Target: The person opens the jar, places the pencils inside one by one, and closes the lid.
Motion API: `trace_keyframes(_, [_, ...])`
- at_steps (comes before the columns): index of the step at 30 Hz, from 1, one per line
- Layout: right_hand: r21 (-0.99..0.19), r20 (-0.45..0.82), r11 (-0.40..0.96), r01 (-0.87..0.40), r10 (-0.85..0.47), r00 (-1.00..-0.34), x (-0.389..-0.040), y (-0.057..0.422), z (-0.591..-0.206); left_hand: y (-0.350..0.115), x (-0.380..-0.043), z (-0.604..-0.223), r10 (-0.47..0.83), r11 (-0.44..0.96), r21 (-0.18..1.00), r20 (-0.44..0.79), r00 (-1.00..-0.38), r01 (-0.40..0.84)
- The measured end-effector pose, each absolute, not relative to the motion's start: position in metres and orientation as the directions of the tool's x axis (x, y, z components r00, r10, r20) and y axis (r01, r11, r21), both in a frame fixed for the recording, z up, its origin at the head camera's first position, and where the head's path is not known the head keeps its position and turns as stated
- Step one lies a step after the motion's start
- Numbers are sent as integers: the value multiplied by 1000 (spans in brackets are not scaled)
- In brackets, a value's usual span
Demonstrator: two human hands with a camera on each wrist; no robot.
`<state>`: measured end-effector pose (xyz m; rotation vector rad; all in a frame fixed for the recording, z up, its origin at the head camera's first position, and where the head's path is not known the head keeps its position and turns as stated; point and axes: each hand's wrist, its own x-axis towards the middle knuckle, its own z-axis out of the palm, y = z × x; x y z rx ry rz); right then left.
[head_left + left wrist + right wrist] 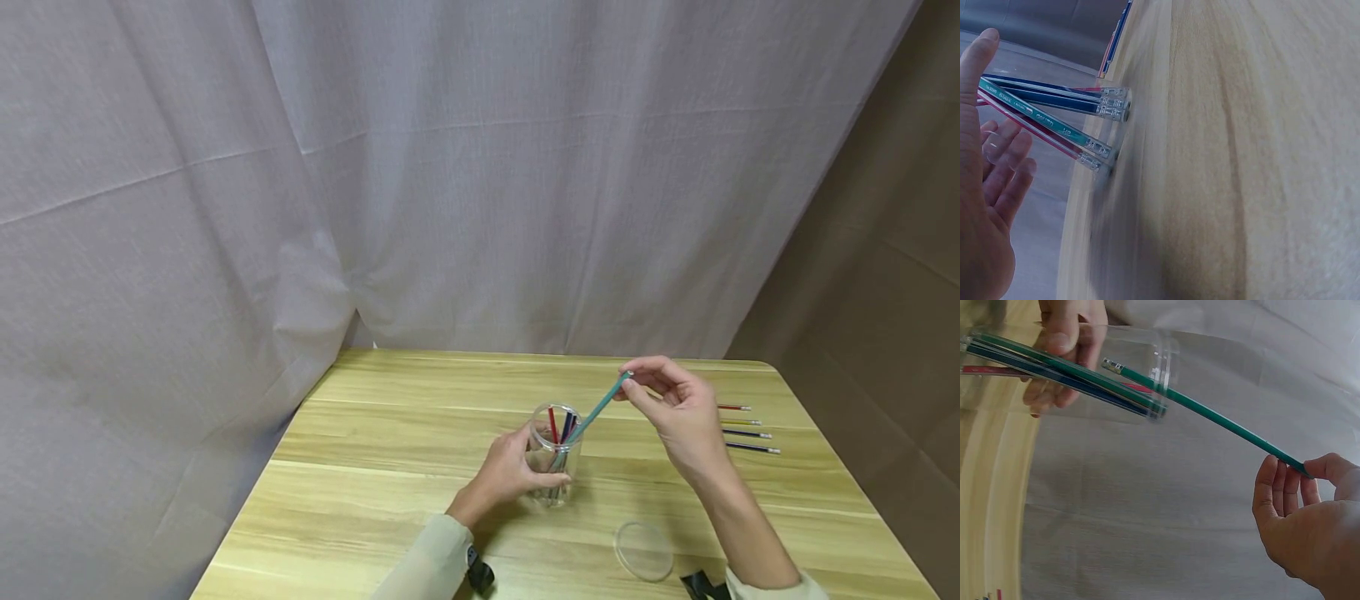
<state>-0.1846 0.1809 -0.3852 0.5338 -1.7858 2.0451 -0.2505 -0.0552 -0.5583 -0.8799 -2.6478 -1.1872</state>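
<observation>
My left hand (512, 468) holds a clear jar (575, 467) upright on the table, thumb and fingers round its side. Inside lean several pencils, red, dark blue and green; their eraser ends (1100, 147) are at the jar's bottom in the left wrist view. Up and to the right of the mouth, my right hand (684, 412) pinches a green pencil (1222, 422) by its end between thumb and fingertips. That pencil slants down through the jar's mouth, its eraser end (1112, 365) just inside the rim in the right wrist view.
A round clear lid (643, 552) lies on the wooden table (360, 483) in front of the right forearm. Several pencils (750, 434) lie side by side at the right, partly hidden behind the right hand. A grey curtain (480, 208) hangs behind the table.
</observation>
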Motion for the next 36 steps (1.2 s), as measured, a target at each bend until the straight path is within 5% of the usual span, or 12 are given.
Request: trace_keyframes(36, [-850,416,351,-393,-10,-909,-203,153,-438,-56,-252,-561,464,489,664,351,-813,566])
